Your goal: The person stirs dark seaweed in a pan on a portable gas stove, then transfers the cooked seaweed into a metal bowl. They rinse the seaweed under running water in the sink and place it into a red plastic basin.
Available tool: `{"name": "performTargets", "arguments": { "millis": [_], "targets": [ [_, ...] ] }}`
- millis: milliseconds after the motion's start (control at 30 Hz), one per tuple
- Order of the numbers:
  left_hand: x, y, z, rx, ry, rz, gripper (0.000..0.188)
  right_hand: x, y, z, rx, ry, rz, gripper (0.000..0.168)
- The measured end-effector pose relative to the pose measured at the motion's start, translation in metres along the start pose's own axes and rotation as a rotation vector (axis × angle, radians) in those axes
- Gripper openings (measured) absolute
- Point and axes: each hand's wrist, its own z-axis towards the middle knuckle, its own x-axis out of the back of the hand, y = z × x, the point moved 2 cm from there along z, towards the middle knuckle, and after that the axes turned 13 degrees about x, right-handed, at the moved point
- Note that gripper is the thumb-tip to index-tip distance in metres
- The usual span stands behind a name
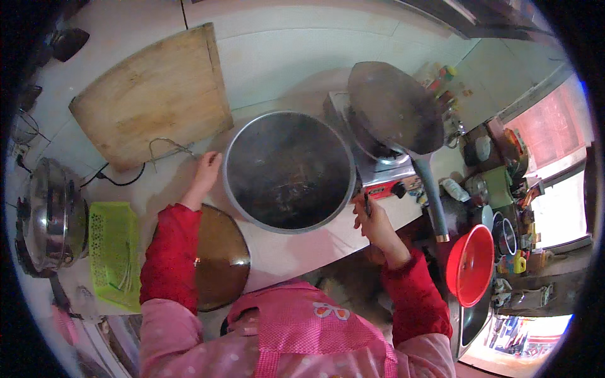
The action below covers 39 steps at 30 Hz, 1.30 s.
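A large round metal pot (289, 172) with a dark interior is between my two hands, at the counter's edge. My left hand (205, 175) is beside the pot's left rim, fingers curled, near one end of a bent metal wire item (165, 141); whether it holds anything is unclear. By the pot's lower right side, my right hand (373, 219) has its fingers around a small, narrow dark object (367, 205). A brown glass lid (222, 260) lies on the counter, partly under my left forearm.
A frying pan (394, 108) rests over the gas stove (385, 177), its handle jutting towards me. A wooden cutting board (156, 94) leans on the wall. Left are a green plastic basket (113, 255) and a steel steamer (54, 215); right, a red basin (470, 265).
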Motion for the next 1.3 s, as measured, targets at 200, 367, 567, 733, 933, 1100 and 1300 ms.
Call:
{"name": "performTargets", "arguments": {
  "millis": [200,367,567,733,933,1100,1300],
  "targets": [
    [-0.011,0.014,0.000,-0.067,-0.012,-0.041,0.038,-0.032,0.056,0.049,-0.002,0.414,0.144,0.024],
    [-0.022,0.030,-0.007,-0.024,0.035,-0.214,0.037,-0.032,0.052,0.043,-0.295,0.303,0.497,0.017],
    [-0.008,0.052,-0.043,-0.078,0.076,0.035,0.034,-0.017,0.058,0.010,-0.178,0.239,0.619,0.014],
    [-0.003,0.070,-0.124,-0.084,-0.135,-0.098,0.024,0.021,0.035,-0.097,-0.165,0.242,0.654,0.014],
    [-0.065,0.070,-0.289,0.033,-0.444,-0.214,0.025,0.073,0.059,-0.283,-0.210,0.368,0.616,0.015],
    [-0.177,0.060,-0.421,0.065,-0.771,-0.272,0.015,0.141,0.084,-0.469,-0.361,0.538,0.408,0.017],
    [-0.299,0.103,-0.577,0.100,-1.262,-0.097,0.015,0.217,0.085,-0.653,-0.530,0.930,0.234,0.025]
  ]
}}
